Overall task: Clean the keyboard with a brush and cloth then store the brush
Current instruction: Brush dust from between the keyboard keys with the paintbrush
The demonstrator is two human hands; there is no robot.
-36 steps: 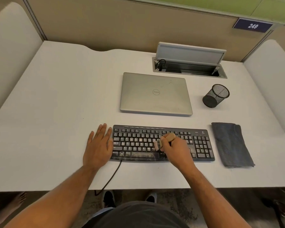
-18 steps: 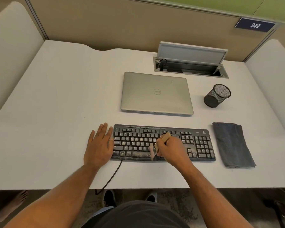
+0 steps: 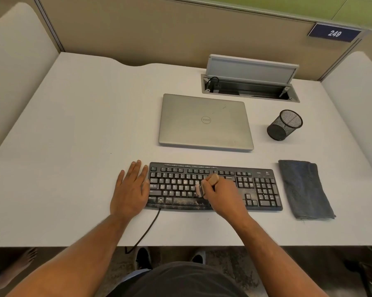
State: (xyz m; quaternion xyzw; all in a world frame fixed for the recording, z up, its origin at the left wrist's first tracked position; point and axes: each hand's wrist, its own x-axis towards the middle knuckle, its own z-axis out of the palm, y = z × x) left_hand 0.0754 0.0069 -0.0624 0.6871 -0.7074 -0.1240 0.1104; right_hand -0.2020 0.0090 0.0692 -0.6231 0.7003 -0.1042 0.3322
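While the black keyboard (image 3: 215,186) lay at lower centre of the frame, right hand (image 3: 225,196) gripped a wooden-handled brush (image 3: 206,184) on its middle keys (bristles down); left hand (image 3: 130,189) lay flat, fingers straight, at its left end; grey cloth (image 3: 305,188) folded at right.

Both forearms bare, no sleeves in view. No rings, watch or bands on left hand (image 3: 130,189) or right hand (image 3: 224,195). Dark garment (image 3: 180,279) over torso, pale blue edge at lap. Dark shoes (image 3: 143,257) with light trim.
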